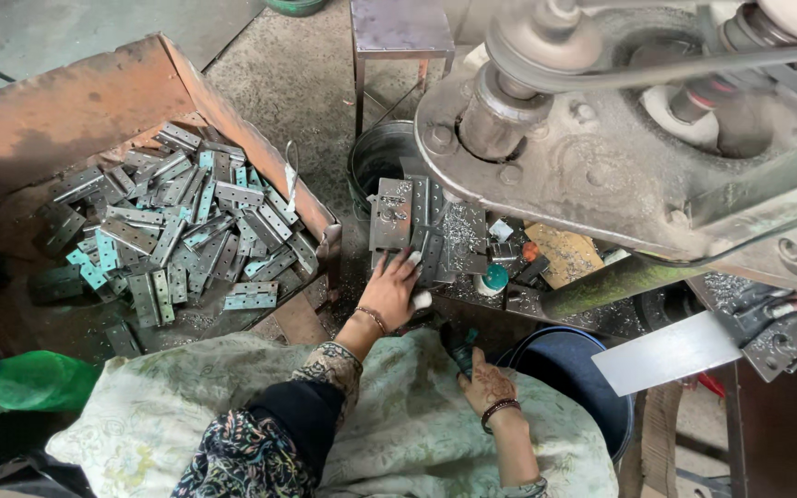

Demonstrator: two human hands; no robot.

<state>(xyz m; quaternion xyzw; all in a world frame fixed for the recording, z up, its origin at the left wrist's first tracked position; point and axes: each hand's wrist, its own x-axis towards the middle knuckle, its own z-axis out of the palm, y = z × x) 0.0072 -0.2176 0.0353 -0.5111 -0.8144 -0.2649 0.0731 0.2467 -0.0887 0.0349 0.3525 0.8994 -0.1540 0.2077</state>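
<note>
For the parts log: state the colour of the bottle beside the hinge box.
Green bottle with a blue cap, head view.
</note>
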